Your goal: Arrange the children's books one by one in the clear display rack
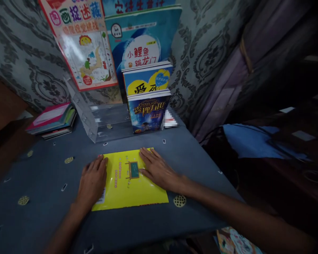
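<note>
A thin yellow booklet [137,194] lies flat on the table in front of me, turned sideways, with a small chalkboard picture and lines of print on its cover. My left hand [92,180] rests over its left edge, fingers side by side on the border, partly covering a barcode. Across the upper right part of the cover lies my right hand [159,169], palm down, with its fingers stretched out and the thumb apart. Both hands touch the booklet, which stays flat on the cloth. The undersides of both hands are hidden.
Behind the booklet stands a clear acrylic rack [88,120] with several upright books, a dark blue one [148,114] in front. A stack of books [53,120] lies at the back left. The dark tablecloth [50,169] ends at a right edge near a purple curtain [222,88].
</note>
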Tool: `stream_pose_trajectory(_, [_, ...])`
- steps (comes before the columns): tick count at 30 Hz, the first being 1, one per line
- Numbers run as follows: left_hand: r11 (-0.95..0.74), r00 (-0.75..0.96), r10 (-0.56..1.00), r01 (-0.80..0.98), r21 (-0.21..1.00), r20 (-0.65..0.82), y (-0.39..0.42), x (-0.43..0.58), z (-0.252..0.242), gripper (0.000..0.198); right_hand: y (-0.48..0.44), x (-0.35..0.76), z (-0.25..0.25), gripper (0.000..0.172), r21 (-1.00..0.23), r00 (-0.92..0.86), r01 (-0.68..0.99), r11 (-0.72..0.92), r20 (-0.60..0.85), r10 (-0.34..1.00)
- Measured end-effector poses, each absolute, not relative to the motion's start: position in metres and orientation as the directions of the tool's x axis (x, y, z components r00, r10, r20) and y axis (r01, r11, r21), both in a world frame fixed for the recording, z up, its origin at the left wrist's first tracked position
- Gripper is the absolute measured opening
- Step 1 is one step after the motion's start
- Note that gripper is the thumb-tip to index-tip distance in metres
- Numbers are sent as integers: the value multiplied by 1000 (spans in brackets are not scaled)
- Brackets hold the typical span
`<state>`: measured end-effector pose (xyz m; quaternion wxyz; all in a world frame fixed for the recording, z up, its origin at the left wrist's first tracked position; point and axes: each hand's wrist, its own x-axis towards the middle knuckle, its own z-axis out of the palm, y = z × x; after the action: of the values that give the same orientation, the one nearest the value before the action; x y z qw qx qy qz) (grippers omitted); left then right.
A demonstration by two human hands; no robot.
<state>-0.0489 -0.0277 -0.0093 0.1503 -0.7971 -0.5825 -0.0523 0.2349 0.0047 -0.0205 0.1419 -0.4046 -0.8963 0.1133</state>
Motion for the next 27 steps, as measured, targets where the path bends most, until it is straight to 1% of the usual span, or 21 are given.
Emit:
stream_pose_trajectory(4, [-286,330,912,937,-199,243,-29,-50,-6,39,2,248,-20,57,-311,-588,722,618,195,785])
stream_pose_trajectory(7, [-318,362,906,924,-214,218,-26,-44,-2,40,-1,249,-18,56,-283,-578,738,612,202,791])
stream_pose_trajectory(9, [-381,414,889,906,-184,196,-24,-31,0,40,-2,249,-17,55,-256,-589,740,622,202,783])
stream_pose_trajectory(12, [-531,542,824,840,-110,164,-22,4,0,45,-2,249,-20,53,-231,-594,735,637,234,770])
stream_pose_trajectory(15, [-598,609,781,793,-114,139,-19,36,-1,48,-1,249,-27,50,-227,-587,726,649,288,757])
stream_pose_trajectory(18, [-559,571,815,819,-126,96,-16,45,0,49,1,250,-32,50,-226,-588,713,663,321,742])
stream_pose_trajectory(21, [-469,482,872,872,-140,85,-15,29,1,48,2,250,-33,50,-226,-594,711,666,315,741])
stream_pose_trajectory(23, [-404,419,902,904,-139,102,-15,10,2,46,2,250,-31,51,-235,-596,713,660,294,748])
stream_pose_trajectory(27, [-313,324,932,945,-93,164,-16,-28,2,41,1,250,-29,53,-274,-596,708,651,263,759])
